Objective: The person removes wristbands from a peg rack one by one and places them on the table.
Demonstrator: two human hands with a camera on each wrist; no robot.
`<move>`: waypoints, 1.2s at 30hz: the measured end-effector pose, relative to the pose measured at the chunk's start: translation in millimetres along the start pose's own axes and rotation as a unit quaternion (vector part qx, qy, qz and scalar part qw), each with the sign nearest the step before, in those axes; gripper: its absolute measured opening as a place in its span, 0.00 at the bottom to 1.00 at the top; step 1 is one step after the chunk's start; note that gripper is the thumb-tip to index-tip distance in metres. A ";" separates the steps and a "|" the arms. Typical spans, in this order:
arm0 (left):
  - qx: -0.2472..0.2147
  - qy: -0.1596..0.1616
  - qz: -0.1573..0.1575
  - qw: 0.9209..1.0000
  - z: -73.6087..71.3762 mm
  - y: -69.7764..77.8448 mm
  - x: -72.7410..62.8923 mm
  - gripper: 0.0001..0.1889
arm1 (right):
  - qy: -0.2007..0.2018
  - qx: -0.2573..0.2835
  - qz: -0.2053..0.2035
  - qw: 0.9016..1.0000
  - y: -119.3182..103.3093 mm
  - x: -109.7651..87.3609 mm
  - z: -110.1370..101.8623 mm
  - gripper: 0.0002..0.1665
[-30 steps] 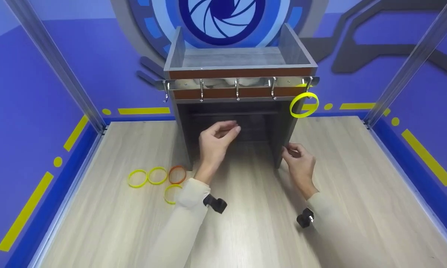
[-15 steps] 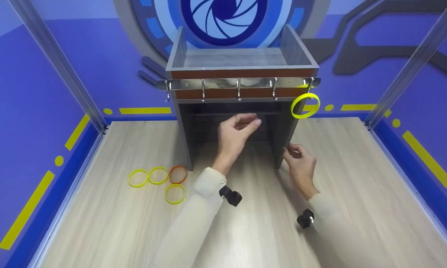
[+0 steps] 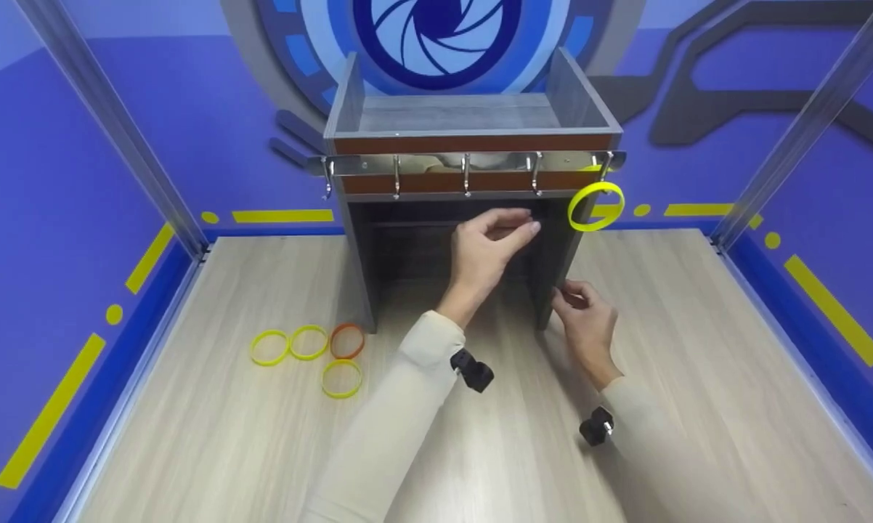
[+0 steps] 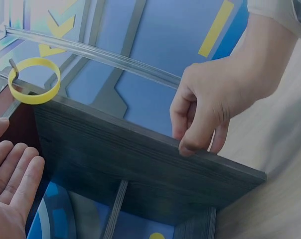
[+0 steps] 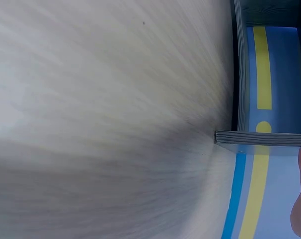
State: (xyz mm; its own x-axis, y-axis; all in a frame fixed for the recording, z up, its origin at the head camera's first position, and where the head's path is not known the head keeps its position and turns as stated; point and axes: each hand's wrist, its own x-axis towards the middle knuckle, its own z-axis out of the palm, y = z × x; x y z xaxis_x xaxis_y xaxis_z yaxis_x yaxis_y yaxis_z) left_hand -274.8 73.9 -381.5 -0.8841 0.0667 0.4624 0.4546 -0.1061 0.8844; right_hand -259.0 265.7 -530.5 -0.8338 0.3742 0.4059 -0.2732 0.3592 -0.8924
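- Fingers (image 3: 513, 231) of the left hand (image 3: 489, 250) lie loosely extended, thumb above and the rest below, with nothing between them; the palm faces up in the left wrist view and is bare.
- That hand hovers in front of the dark cabinet's (image 3: 473, 181) open lower bay, just under the row of metal hooks (image 3: 465, 174) on the rail across its front.
- Over on the right, the right hand (image 3: 587, 319) pinches the front edge of the cabinet's right side panel (image 4: 140, 164), low down near the tabletop; the left wrist view shows its fingertips curled over the panel's edge.
- One yellow band (image 3: 595, 205) hangs from the rightmost hook, at the cabinet's upper right corner, well clear of either hand.
- Four more bands lie flat on the wooden tabletop (image 3: 662, 407) towards its left edge, left of the cabinet: two yellow bands (image 3: 289, 345) side by side, an orange band (image 3: 346, 341) just right of them, and another yellow band (image 3: 341, 378) in front, nearer the person.
- Both forearms wear pale sleeves (image 3: 393, 428), each with a small black camera mount at the wrist.
- Behind the cabinet stands a blue wall with yellow markings.
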 end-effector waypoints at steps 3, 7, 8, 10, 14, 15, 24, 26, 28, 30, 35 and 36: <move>-0.011 -0.009 0.001 1.000 4.9 0.9 1.2 0.13 | 0.006 -0.007 -0.018 1.000 -13.2 -3.1 0.1 0.08; -0.022 -0.015 -0.003 1.000 11.2 1.1 2.6 0.13 | 0.003 -0.011 -0.029 1.000 -34.1 -8.7 -2.7 0.07; -0.025 -0.015 -0.005 1.000 12.7 1.4 2.9 0.13 | 0.002 -0.012 -0.030 0.999 -37.5 -9.7 -3.4 0.07; -0.023 -0.015 -0.008 1.000 15.6 2.2 3.3 0.13 | 0.003 -0.011 -0.030 0.999 -36.3 -9.3 -3.1 0.07; -0.009 -0.014 -0.007 1.000 21.2 4.8 4.3 0.13 | 0.013 -0.012 -0.030 0.999 -16.9 -4.1 -0.1 0.07; -0.003 -0.014 -0.005 1.000 22.5 5.3 4.7 0.12 | 0.015 -0.013 -0.031 0.999 -10.7 -2.4 0.7 0.07; -0.007 -0.020 -0.009 1.000 32.6 8.0 6.9 0.12 | 0.007 -0.003 -0.033 0.999 4.5 2.5 -0.9 0.06; -0.005 -0.019 -0.010 1.000 34.3 7.8 7.1 0.12 | 0.006 -0.005 -0.033 0.999 4.1 2.5 -1.1 0.07; -0.004 -0.018 -0.011 1.000 35.9 7.3 7.3 0.12 | 0.006 -0.007 -0.034 0.999 4.2 2.4 -1.7 0.07; -0.007 -0.016 -0.012 1.000 37.3 7.5 7.8 0.12 | 0.004 -0.008 -0.037 0.999 4.6 2.6 -1.9 0.07; -0.015 -0.013 -0.014 1.000 39.7 7.2 10.0 0.11 | 0.000 -0.008 -0.049 0.999 5.1 3.0 -2.4 0.06; -0.014 -0.013 -0.015 1.000 40.0 7.4 10.2 0.11 | 0.000 -0.007 -0.049 0.999 4.9 2.9 -2.4 0.06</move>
State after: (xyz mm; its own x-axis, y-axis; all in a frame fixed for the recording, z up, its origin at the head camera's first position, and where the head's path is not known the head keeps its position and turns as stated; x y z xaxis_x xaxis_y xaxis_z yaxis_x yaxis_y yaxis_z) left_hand -276.1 113.5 -367.8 -0.8936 0.0965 0.4383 0.4251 -0.1315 0.8956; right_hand -261.6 270.6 -533.3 -0.8030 0.3367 0.4917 -0.3468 0.4070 -0.8450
